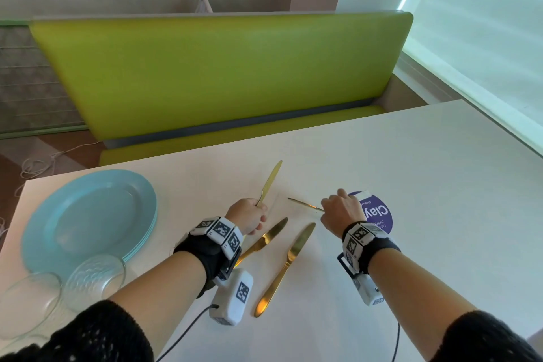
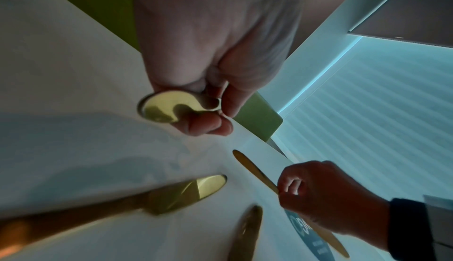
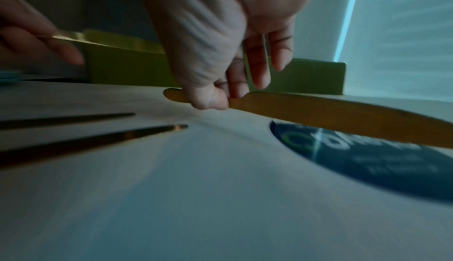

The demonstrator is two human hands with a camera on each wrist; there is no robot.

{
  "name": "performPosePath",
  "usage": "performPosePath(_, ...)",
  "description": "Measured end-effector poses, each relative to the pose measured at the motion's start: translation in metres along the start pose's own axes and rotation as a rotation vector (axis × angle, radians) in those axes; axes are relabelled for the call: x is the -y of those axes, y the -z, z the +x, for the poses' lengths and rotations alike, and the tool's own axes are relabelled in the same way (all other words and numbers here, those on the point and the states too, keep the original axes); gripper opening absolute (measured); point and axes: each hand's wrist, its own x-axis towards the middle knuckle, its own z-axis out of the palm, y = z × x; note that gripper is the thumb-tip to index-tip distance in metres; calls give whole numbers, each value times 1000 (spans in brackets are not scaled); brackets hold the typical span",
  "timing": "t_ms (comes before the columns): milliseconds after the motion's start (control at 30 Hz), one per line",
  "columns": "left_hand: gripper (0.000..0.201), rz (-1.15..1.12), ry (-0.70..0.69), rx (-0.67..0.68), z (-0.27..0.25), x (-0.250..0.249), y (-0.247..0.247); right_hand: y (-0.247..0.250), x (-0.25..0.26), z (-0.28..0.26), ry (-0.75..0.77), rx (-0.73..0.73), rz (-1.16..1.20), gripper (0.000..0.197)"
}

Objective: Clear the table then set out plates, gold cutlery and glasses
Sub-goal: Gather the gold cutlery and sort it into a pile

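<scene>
My left hand (image 1: 248,216) is curled round the handle of a gold knife (image 1: 270,182), its blade pointing up and away toward the green bench (image 1: 220,67). Left of it on the tabletop (image 1: 411,185) sits a stack of blue plates (image 1: 88,220), with two clear glasses (image 1: 94,276) at the near edge just beside the stack. Below my left wrist two more gold knives (image 1: 283,267) lie flat, side by side and apart. Further right, my right hand (image 1: 340,213) pinches a fourth knife by its handle (image 1: 305,204), thumb underneath and fingers on top, tilted above a round purple sticker (image 1: 380,213).

I judge the step to be laying cutlery out at the places, though no plate is set out yet. To do it well I should keep each grip near the handle end, lower the blades flat rather than drop them, and leave room between the knives for a plate. The smooth metal may slip in a loose pinch.
</scene>
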Motion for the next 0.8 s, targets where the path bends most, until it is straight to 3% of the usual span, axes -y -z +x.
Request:
performPosePath(100,18,37,-14,-72,5,-7,9,17,7,4,149,-106,-26,26)
performPosePath(167,22,122,-19,-99,6,-11,13,34,19,2,272,-203,-97,9)
performPosePath(267,24,157,-10,-99,5,-14,13,44,37,2,371,-235,-150,26)
performPosePath(367,22,134,19,-56,6,-9,7,48,54,-2,461,-248,-213,28)
performPosePath(600,27,73,61,234,-6,1,-9,55,68,-11,533,-254,-223,19)
performPosePath(800,23,-70,95,260,-17,10,-18,49,70,-20,549,-283,-165,18)
